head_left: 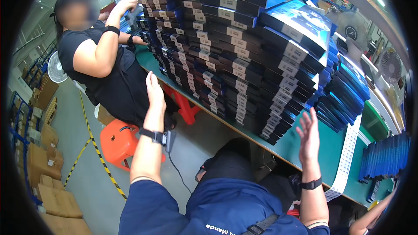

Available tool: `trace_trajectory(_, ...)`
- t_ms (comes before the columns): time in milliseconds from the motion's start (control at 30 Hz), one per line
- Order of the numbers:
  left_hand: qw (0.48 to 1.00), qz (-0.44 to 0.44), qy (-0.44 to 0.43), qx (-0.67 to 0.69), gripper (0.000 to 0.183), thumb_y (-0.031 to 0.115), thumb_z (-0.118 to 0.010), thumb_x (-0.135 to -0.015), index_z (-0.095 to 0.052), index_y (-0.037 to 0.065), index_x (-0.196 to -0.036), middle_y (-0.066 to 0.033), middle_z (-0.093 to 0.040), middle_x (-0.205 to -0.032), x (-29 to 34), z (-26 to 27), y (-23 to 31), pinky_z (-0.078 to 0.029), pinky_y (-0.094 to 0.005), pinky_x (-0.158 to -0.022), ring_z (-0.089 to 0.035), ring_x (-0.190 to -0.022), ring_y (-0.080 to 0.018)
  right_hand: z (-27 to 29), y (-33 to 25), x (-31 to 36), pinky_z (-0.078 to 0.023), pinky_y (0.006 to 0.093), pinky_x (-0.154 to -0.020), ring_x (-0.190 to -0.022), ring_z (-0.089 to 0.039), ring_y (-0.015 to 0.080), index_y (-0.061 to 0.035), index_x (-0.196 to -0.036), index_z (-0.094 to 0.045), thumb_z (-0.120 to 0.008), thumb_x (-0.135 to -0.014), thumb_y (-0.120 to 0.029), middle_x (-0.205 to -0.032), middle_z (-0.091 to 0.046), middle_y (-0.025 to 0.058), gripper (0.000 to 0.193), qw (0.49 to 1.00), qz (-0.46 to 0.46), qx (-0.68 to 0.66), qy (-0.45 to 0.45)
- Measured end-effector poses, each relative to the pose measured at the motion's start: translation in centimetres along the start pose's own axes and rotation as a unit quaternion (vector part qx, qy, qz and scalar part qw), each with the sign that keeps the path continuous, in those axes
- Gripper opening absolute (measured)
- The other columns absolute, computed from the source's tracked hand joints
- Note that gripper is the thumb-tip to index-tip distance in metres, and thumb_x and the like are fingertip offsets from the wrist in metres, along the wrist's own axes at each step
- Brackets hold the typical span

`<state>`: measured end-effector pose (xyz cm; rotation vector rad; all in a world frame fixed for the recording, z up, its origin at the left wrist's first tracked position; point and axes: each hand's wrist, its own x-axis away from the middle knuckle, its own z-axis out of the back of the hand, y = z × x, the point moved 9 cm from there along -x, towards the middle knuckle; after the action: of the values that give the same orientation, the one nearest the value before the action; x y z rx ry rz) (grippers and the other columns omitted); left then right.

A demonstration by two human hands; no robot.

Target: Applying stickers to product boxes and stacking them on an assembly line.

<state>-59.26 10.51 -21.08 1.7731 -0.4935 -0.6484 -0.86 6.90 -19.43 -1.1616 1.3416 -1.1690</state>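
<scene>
My left hand (155,92) is raised in the air in front of the table's edge, its fingers stretched out and nothing in it. My right hand (308,139) is held up over the table's near edge, fingers extended and holding nothing. Between and beyond them rise tall stacks of flat black boxes (244,67) with white labels on their ends. The uppermost box (300,22) on the right stack shows a blue printed face. My right hand is nearest to that stack's lower boxes, apart from them. Black straps circle both wrists, and a cable hangs at the left one.
The stacks stand on a green-topped table (289,150). A strip of white labels (348,150) crosses it, near more blue boxes (383,159). An orange stool (116,141) stands left. A co-worker in black (102,56) reaches toward the stacks; another person's arm (374,213) shows lower right.
</scene>
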Motion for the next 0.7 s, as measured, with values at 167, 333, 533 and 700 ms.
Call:
trace_trajectory(167, 0.997, 0.077, 0.006, 0.006, 0.067, 0.060, -0.037, -0.103, -0.039, 0.014, -0.152, -0.0119, -0.047, -0.147, -9.8, 2.0, -5.0, -0.026, -0.0424, -0.115, -0.037, -0.140, -0.0258, -1.7, 7.5, -1.4, -0.027, 0.0449, -0.117, -0.143, -0.036, 0.0207, -0.0154, -0.153, -0.035, -0.037, -0.105, -0.054, -0.152, -0.044, 0.0062, 0.062, 0.994, -0.007, -0.076, 0.083)
trace_trajectory(333, 0.993, 0.115, -0.037, 0.006, 0.080, 0.068, -0.031, -0.101, -0.040, 0.005, -0.151, -0.0143, -0.046, -0.149, -13.4, -0.9, -7.4, -0.026, -0.0409, -0.116, -0.039, -0.140, -0.0268, -3.7, 10.6, -0.9, -0.051, 0.0347, -0.092, -0.105, -0.061, 0.0156, -0.0133, -0.124, -0.057, -0.049, -0.103, -0.037, -0.113, -0.063, -0.0002, 0.032, 0.967, -0.023, -0.245, 0.068)
trace_trajectory(533, 0.994, 0.081, -0.076, -0.011, 0.078, 0.065, -0.028, -0.102, -0.047, 0.001, -0.142, -0.0103, -0.059, -0.135, -16.4, -1.2, -10.7, -0.042, -0.0391, -0.106, -0.057, -0.121, -0.0262, -3.2, 10.3, 0.4, -0.053, 0.0400, -0.088, -0.100, -0.063, 0.0223, -0.0109, -0.118, -0.059, -0.054, -0.096, -0.032, -0.104, -0.064, 0.0049, 0.031, 0.966, -0.014, -0.227, 0.127)
trace_trajectory(700, 0.984, 0.001, -0.110, 0.138, 0.076, 0.062, -0.032, -0.103, -0.036, 0.002, -0.150, -0.0108, -0.050, -0.146, -16.7, -2.8, -9.7, -0.037, -0.0381, -0.110, -0.050, -0.130, -0.0258, -2.4, 12.2, 2.1, -0.054, 0.0439, -0.083, -0.093, -0.064, 0.0252, -0.0123, -0.110, -0.058, -0.057, -0.095, -0.036, -0.099, -0.063, 0.0066, 0.028, 0.962, -0.042, -0.204, 0.175)
